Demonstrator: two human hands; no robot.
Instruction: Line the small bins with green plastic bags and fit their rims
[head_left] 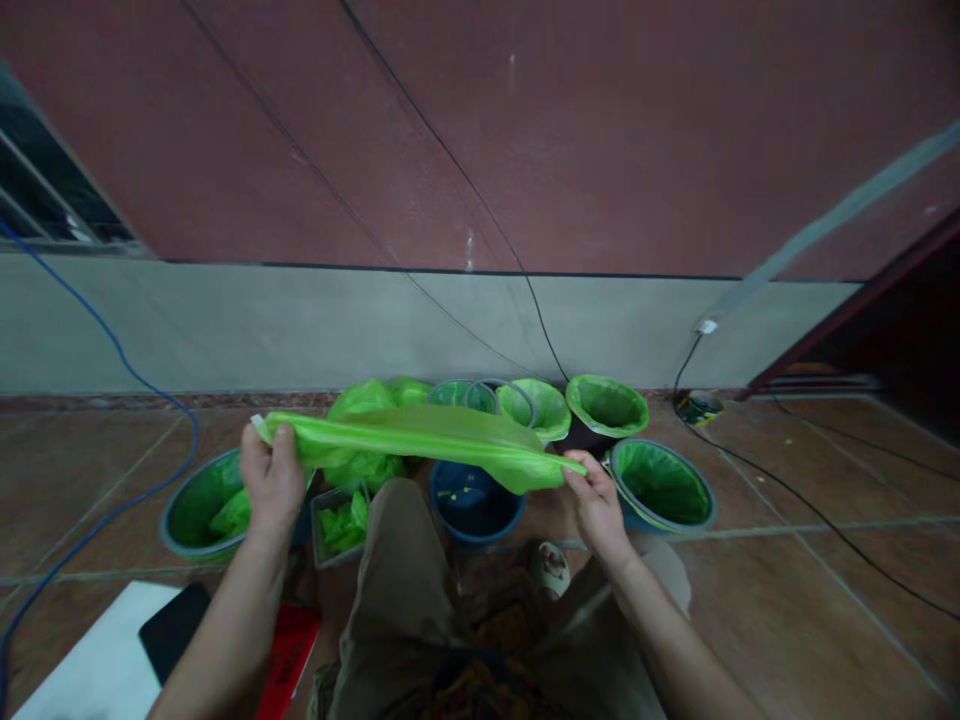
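Two hands (pixel 270 475) (pixel 598 497) pinch a green bag (pixel 420 435) by its ends, facing the floor's (pixel 825 560) far edge; overpulling could tear it.

Green bag (pixel 420 440), mid-frame: thin plastic film, smooth, glossy along its folded band
Blue basin (pixel 478 539), below centre: hard plastic, smooth, soft sheen
Lined bin (pixel 712 503), right of centre: plastic rim, crinkled film inside
Wall (pixel 637 150), upper frame: matt paint, faintly scuffed
Floor (pixel 840 590), lower right: tile, dull sheen
Trousers (pixel 401 580), bottom centre: matt cloth
Blue cable (pixel 115 344), left edge: smooth plastic sheath
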